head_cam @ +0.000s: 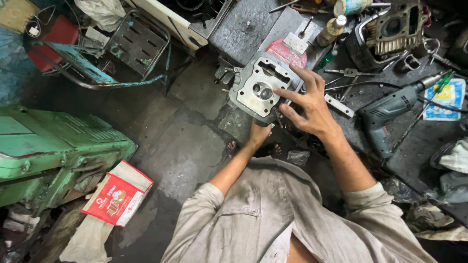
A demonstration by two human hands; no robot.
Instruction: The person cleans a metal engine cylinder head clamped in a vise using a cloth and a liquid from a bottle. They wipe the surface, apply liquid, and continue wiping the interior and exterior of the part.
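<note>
Work in hand: a grey metal cylinder head point(261, 87) is held at the near edge of the table point(243, 29), tilted up so that its flat machined face is turned toward the camera.

Left hand point(260, 132): placed under the lower edge of the cylinder head; its grip is closed around that edge, and the weight appears to be carried there.

Right hand point(312, 104): laid across the right side of the cylinder head, the fingers point(285, 92) spread; one fingertip is pressed near the round openings in the middle of the face. Its grip is apart and clamped on nothing, merely resting on the metal.

State of the part: the face is seen bare and pale, and two round openings are shown in its middle. Whether valves are seated in them cannot be told.

Done so far, as judged: the cylinder head is off any engine and is being felt or checked by hand.

Left, as judged: no tool is held, so any fitting or drilling is not yet begun.

Nearby: an electric drill point(390, 109) lies on the table to the right, well apart from both hands; a red round piece point(285, 51) lies just behind the cylinder head; a finned engine block point(390, 29) stands at the far right.

Floor: a red and white packet point(117, 195) lies beside a green machine point(53, 151).
</note>
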